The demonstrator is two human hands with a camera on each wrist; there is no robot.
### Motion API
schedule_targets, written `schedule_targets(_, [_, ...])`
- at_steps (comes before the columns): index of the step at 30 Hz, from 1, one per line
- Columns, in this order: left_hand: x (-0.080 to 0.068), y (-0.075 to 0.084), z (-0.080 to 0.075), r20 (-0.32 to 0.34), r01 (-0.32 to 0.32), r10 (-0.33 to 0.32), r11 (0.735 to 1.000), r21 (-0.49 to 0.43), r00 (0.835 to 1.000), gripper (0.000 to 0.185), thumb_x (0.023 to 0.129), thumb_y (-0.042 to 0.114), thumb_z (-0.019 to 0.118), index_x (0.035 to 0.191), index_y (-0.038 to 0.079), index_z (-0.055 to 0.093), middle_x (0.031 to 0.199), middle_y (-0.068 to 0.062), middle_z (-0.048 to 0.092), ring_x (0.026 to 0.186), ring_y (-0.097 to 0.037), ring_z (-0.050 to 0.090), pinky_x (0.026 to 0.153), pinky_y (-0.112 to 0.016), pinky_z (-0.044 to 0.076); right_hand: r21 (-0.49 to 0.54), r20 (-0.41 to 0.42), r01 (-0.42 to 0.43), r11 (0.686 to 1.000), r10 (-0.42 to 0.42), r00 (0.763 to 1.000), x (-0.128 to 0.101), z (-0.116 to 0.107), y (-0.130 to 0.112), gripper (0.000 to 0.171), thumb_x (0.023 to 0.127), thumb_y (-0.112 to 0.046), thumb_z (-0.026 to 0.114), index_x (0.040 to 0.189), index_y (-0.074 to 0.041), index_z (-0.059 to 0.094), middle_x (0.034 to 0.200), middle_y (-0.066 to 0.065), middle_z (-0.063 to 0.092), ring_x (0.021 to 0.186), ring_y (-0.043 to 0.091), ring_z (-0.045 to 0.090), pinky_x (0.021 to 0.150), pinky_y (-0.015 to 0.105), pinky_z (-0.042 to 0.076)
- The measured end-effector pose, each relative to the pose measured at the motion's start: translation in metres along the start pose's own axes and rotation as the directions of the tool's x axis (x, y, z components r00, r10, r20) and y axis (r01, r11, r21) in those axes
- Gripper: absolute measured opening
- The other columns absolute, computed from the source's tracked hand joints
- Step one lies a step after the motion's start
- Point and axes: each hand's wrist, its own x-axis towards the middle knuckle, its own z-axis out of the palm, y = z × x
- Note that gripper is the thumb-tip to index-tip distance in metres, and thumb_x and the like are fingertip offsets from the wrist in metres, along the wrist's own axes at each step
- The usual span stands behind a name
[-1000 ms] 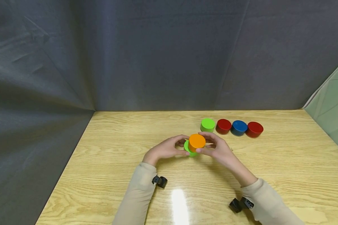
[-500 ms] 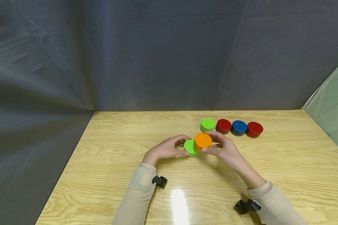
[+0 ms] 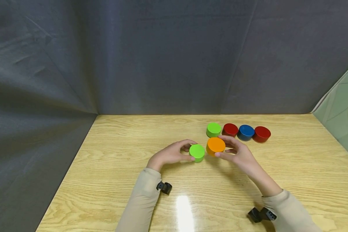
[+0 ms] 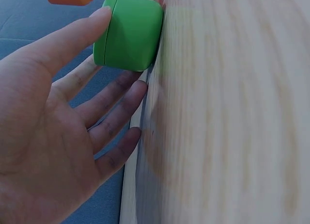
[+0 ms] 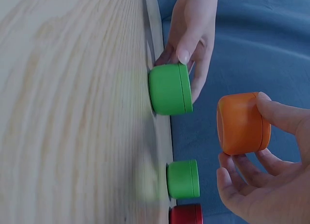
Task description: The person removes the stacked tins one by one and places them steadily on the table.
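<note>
Now, two hands, two pucks, mid-table.
I see the right hand (image 3: pixel 240 154) pinching the orange disc (image 3: pixel 216 145) between thumb and fingers, lifted clear of the wooden table (image 3: pixel 121 180), just right of the near green disc (image 3: pixel 197 152). That green disc sits flat on the table; the left hand (image 3: pixel 170 154) curls round it, thumb and fingertips on its rim. Behind, a row: far green disc (image 3: pixel 213 129), red disc (image 3: pixel 230 129), blue disc (image 3: pixel 246 131), second red disc (image 3: pixel 262 133).

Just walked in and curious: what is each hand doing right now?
Left hand: fingers pinch the near green block on the table.
Right hand: fingers hold the orange block lifted off the table.
</note>
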Motion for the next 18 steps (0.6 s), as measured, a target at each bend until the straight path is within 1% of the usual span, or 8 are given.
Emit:
schedule_targets(6, [-0.001, 0.0, 0.0, -0.006, 0.003, -0.003, 1.0, 0.005, 1.0, 0.058, 0.091, 0.022, 0.074, 0.143, 0.016, 0.05, 0.129, 0.001, 0.059, 0.117, -0.015, 0.055, 0.103, -0.032, 0.043, -0.009, -0.014, -0.008, 1.0, 0.007, 1.0, -0.001, -0.008, 0.002, 0.061, 0.09, -0.019, 0.075, 0.142, 0.0, 0.048, 0.133, 0.019, 0.056, 0.117, 0.031, 0.053, 0.091, 0.022, 0.048])
schedule_targets(9, [0.0, 0.0, 0.0, -0.009, 0.004, -0.004, 1.0, 0.008, 1.0, 0.058, 0.091, 0.022, 0.074, 0.144, 0.016, 0.05, 0.129, 0.001, 0.058, 0.117, -0.015, 0.054, 0.103, -0.032, 0.042, -0.007, -0.021, -0.011, 1.0, 0.011, 1.0, -0.002, -0.012, 0.003, 0.061, 0.091, -0.019, 0.075, 0.142, 0.0, 0.048, 0.133, 0.019, 0.056, 0.116, 0.028, 0.052, 0.09, 0.021, 0.048])
schedule_targets(11, [0.0, 0.0, 0.0, -0.01, 0.002, -0.002, 1.0, 0.007, 1.0, 0.058, 0.091, 0.023, 0.074, 0.143, 0.016, 0.05, 0.129, 0.0, 0.058, 0.118, -0.016, 0.054, 0.103, -0.033, 0.042, -0.005, -0.031, -0.009, 1.0, 0.009, 0.999, -0.002, -0.015, 0.005, 0.061, 0.091, -0.019, 0.074, 0.142, 0.0, 0.048, 0.133, 0.019, 0.056, 0.114, 0.022, 0.053, 0.089, 0.019, 0.047])
schedule_targets(15, [0.0, 0.0, 0.0, -0.014, -0.001, 0.001, 1.0, 0.002, 1.0, 0.057, 0.091, 0.023, 0.074, 0.142, 0.015, 0.051, 0.128, 0.0, 0.059, 0.118, -0.017, 0.055, 0.103, -0.034, 0.042, -0.004, -0.05, 0.001, 1.0, -0.002, 0.999, -0.003, -0.021, 0.007, 0.06, 0.091, -0.018, 0.074, 0.142, 0.0, 0.048, 0.133, 0.019, 0.056, 0.108, 0.005, 0.052, 0.087, 0.015, 0.046])
schedule_targets(18, [0.0, 0.0, 0.0, -0.016, -0.001, 0.001, 1.0, 0.002, 1.0, 0.057, 0.091, 0.022, 0.074, 0.142, 0.015, 0.051, 0.127, 0.0, 0.059, 0.118, -0.016, 0.055, 0.103, -0.033, 0.043, -0.009, -0.059, 0.0, 1.0, -0.001, 0.998, -0.003, -0.025, 0.01, 0.06, 0.091, -0.018, 0.074, 0.143, -0.001, 0.048, 0.133, 0.019, 0.055, 0.105, 0.0, 0.051, 0.085, 0.012, 0.045])
